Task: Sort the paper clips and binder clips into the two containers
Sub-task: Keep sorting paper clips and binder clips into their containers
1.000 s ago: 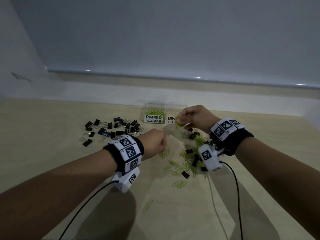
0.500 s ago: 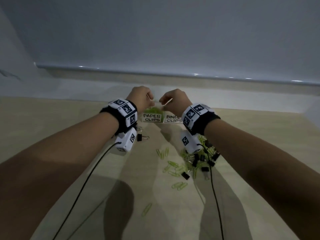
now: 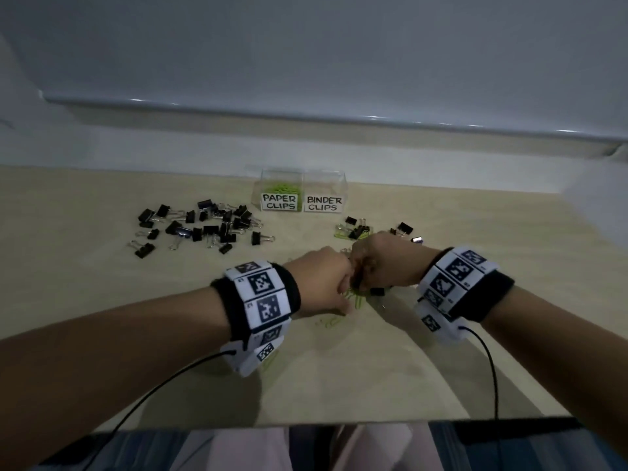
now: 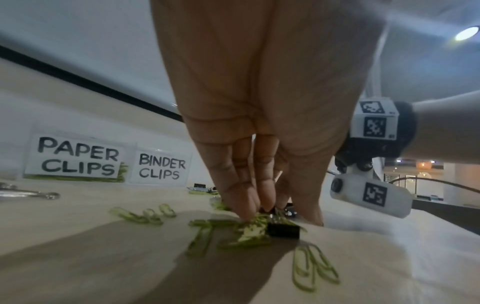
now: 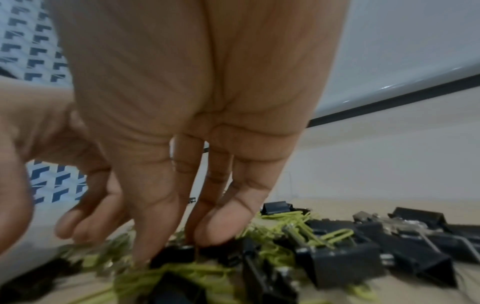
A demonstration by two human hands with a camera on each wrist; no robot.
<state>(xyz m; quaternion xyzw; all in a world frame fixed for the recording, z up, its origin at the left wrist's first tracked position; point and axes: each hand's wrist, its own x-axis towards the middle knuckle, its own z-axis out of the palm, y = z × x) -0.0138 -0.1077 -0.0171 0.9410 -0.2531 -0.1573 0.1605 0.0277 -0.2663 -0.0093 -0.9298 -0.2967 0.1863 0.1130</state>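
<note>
Two clear containers stand at the back of the table. The one labelled PAPER CLIPS (image 3: 281,201) holds green clips, and the one labelled BINDER CLIPS (image 3: 324,203) stands to its right. Both hands meet over a mixed pile (image 5: 298,246) of green paper clips and black binder clips. My left hand (image 4: 275,214) points down, fingertips bunched on green paper clips (image 4: 249,226) beside a black binder clip (image 4: 283,230). My right hand (image 5: 182,240) pinches into the tangle with thumb against fingers. What it grips is hidden. In the head view the left hand (image 3: 343,294) touches the right hand (image 3: 362,283).
Several black binder clips (image 3: 204,229) lie scattered left of the containers, and a few more (image 3: 356,229) lie behind my right hand. Loose green paper clips (image 4: 309,267) lie near my left wrist. The table edge (image 3: 306,423) is close to my body.
Both hands have come back from above the containers and dropped onto the mixed pile. The head view has tilted down, showing the table edge.
</note>
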